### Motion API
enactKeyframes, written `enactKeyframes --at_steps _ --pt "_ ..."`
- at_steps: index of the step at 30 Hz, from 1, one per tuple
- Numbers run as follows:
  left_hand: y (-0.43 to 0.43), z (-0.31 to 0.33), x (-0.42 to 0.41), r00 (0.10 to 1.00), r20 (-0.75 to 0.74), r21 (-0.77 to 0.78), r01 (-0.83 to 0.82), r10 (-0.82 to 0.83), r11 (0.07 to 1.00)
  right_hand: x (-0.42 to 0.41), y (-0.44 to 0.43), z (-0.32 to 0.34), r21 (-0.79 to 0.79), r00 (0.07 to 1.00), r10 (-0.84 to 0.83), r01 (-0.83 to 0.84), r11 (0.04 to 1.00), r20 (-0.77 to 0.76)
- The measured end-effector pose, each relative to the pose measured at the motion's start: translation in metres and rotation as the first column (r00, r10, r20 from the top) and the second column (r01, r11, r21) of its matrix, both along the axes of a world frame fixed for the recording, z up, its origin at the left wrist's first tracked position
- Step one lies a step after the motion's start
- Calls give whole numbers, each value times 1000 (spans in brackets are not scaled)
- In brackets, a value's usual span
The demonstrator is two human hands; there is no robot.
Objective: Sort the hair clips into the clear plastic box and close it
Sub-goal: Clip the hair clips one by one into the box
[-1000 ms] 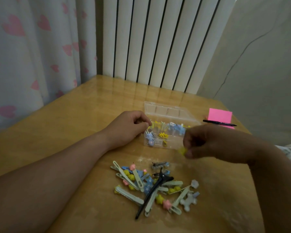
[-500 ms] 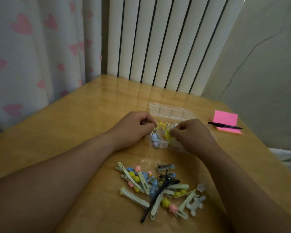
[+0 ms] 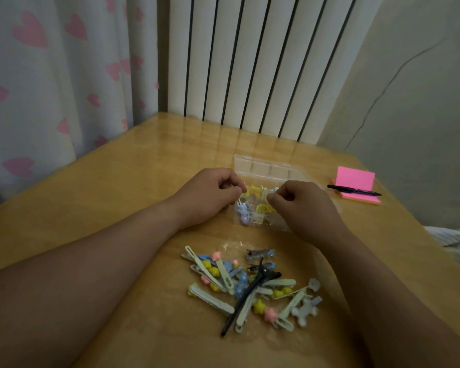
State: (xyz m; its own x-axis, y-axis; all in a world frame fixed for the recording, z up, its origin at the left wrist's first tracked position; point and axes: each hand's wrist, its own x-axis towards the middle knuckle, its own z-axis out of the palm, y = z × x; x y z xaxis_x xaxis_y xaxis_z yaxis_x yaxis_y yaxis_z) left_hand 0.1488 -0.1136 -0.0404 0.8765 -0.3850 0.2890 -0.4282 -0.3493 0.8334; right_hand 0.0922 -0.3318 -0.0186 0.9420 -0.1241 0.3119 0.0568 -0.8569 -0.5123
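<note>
The clear plastic box (image 3: pixel 270 170) lies open, its lid folded flat behind the tray (dividers show through it). Small blue clips (image 3: pixel 243 216) and yellow clips (image 3: pixel 263 208) sit in its compartments. Nearer lies a loose heap of hair clips (image 3: pixel 215 301), pale green bars with star charms, with one long black clip (image 3: pixel 262 278) slanting across them.

At the clear plastic box (image 3: pixel 252 166), the left hand (image 3: pixel 207 195) grips the 9 o'clock edge, the right hand (image 3: pixel 300 208) curls at 3 — loose hair clips (image 3: pixel 245 288) heaped at 6.
</note>
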Motion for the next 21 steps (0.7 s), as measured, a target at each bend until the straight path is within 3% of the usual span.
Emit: enactKeyframes --at_steps 5,10,15,18,21 --pt "-1 1 -1 1000 18 5 -19 19 1000 -11 -1 3 33 994 86 -88 996 70" --pt "0 1 -1 1000 13 -4 -24 24 1000 -26 14 19 -57 967 226 -220 974 115" --pt "0 1 -1 1000 -6 -17 -5 5 1000 -46 41 32 -51 828 494 -524 850 -263" --pt "-1 0 0 1000 -3 -21 -7 7 1000 -54 48 32 -132 743 486 -599 790 -460" --pt "-1 -1 2 1000 -7 -23 -10 10 1000 -57 53 33 -179 721 443 -608 774 -532"
